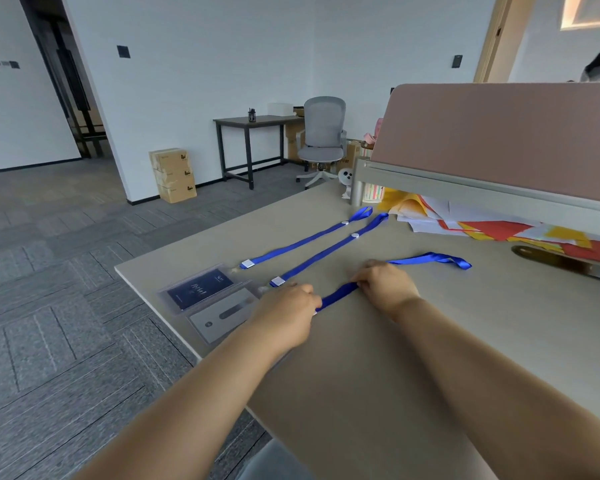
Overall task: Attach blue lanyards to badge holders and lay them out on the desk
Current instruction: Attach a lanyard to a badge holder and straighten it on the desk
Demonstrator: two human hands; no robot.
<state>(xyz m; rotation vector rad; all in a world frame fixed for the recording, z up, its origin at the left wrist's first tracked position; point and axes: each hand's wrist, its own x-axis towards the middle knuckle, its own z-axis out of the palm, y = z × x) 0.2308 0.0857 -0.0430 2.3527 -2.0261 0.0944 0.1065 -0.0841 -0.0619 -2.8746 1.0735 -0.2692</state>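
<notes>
Cloth, plastic, matt top
Each lanyard (338,294) is showing satiny cloth; each holder (201,287) is gleaming, clear plastic; the bench (378,358) is looking smooth, matt.

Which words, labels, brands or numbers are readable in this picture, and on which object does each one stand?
No text can be read with certainty.
Dark blue card in the far badge holder: white writing, too blurred.
Grey card in the near badge holder: small mark, illegible.
Cardboard boxes on the floor: dark print, too small.

Beige desk (361,358), 3 blue lanyards (302,241) laid across, 2 badge holders (201,287) at left edge, coloured papers (482,228) behind
</notes>
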